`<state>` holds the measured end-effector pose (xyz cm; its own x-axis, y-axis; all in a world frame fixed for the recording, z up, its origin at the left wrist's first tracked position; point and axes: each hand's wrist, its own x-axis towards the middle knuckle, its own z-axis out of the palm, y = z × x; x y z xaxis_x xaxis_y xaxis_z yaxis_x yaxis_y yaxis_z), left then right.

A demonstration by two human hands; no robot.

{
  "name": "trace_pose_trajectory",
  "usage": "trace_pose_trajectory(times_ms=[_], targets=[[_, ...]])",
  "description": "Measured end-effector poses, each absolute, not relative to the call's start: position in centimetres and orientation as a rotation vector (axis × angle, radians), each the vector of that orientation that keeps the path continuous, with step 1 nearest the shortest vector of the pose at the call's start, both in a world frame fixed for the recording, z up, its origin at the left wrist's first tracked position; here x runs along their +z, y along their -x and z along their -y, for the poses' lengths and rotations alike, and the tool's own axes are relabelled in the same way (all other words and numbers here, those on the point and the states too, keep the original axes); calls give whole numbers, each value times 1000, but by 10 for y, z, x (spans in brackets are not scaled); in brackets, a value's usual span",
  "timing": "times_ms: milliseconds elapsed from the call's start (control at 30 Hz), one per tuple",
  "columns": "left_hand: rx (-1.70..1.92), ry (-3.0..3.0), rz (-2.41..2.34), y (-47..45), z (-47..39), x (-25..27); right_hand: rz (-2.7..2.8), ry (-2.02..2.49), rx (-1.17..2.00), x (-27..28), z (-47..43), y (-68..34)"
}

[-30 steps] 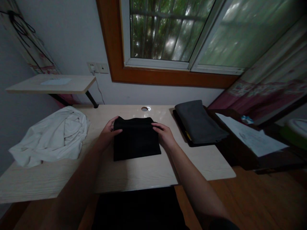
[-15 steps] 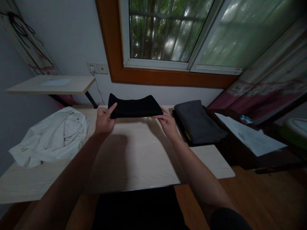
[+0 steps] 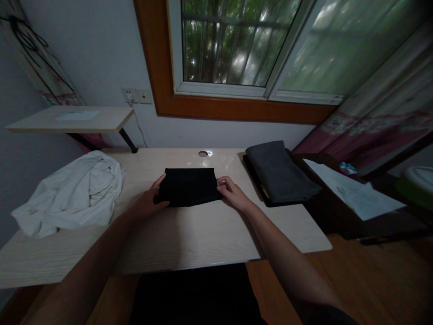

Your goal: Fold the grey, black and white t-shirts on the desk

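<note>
Cloth (image 3: 189, 187), black and folded to a rough rectangle, lies on the desk (image 3: 203, 243) straight ahead of the person, between two hands — within easy reach of both, which is likely why it sits there. The left hand (image 3: 146, 201) straddles its left end, thumb at the near corner and fingers toward the far one, spread wide, perhaps to keep that edge straight. The right hand (image 3: 233, 194) is drawn in tighter at the opposite end, thumb and fingers close together by the edge. Whether either one pinches the cloth or only rests against it, I cannot tell; the black swallows the detail.

To the left, a white bundle (image 3: 74, 194) sits crumpled in front of the shelf (image 3: 108, 118). To the right, grey fabric (image 3: 280, 171) lies folded over something black. Both are well apart from the hands — seemingly kept aside so the middle serves for handling.
</note>
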<state>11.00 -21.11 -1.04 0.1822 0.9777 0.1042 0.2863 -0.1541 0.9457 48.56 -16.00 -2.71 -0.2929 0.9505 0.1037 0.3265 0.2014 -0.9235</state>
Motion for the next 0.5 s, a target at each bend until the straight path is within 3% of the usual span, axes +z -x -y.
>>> trace_pose_trajectory(times_ms=[267,500], targets=[[838,-1729,-1280,-114,209,-7,1552,1252,1102,-20,146,-458],[906,-1794,-1259,-116,214,-14,1519,1120,1160,-28,131,-440]])
